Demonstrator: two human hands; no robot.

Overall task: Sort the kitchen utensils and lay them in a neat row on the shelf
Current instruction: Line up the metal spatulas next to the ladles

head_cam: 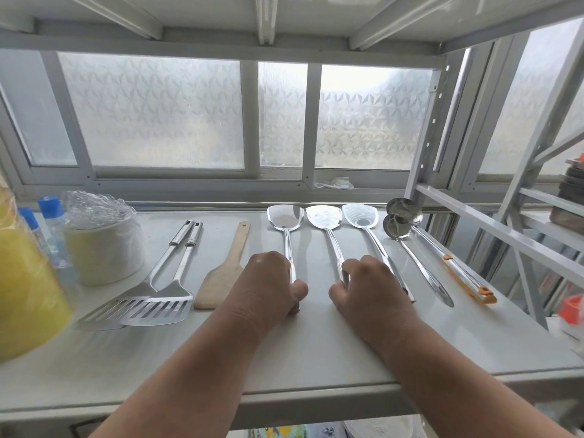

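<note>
On the white shelf [316, 352] lie steel utensils in a row. My left hand [268, 282] grips the handle of the left steel turner [284, 218]. My right hand [369, 287] grips the handle of the middle steel turner [324, 217]. A third steel turner [360, 215] lies just right of them, its handle partly under my right hand. Two slotted spatulas [151, 308] lie at the left, blades toward me. A wooden spatula [222, 273] lies between them and my left hand. Two ladles [399, 222] lie at the right, one with orange handle trim [485, 295].
A yellow bottle [25, 289], blue-capped bottles [50, 216] and a plastic-wrapped white stack [101, 241] stand at the shelf's left end. A frosted window [151, 112] is behind. A rack post [429, 121] and another rack [537, 216] stand at the right.
</note>
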